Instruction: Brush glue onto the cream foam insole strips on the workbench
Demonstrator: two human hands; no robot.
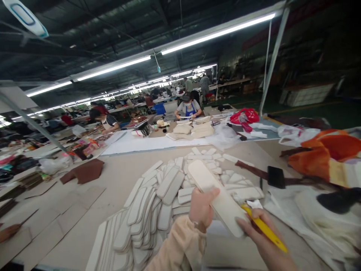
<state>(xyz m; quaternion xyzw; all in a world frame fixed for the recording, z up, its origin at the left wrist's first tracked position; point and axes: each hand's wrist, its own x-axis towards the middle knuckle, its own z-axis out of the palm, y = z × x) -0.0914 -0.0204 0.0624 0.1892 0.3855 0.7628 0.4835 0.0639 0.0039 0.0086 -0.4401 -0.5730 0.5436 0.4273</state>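
Note:
My left hand point(201, 206) is closed around the left edge of a long, flat, cream-coloured piece with rounded ends point(214, 192). The piece slants down to the right over the table. In my right hand point(263, 229) I grip a yellow-handled tool point(265, 227), with its pale tip by the piece's right edge; the tip is too blurred to name. The right thumb touches the lower end of the piece. Many similar cream pieces lie in overlapping stacks point(138, 214) left of my hands, and a looser heap point(231, 178) lies beyond them.
A brown strip and a black block point(275, 177) lie at the right, near an orange bag point(318, 154) and white plastic sheeting point(293, 214). Brown material point(83, 171) is at the left. Another person's hand point(9, 232) shows at the left edge. A co-worker point(188, 109) sits across the table.

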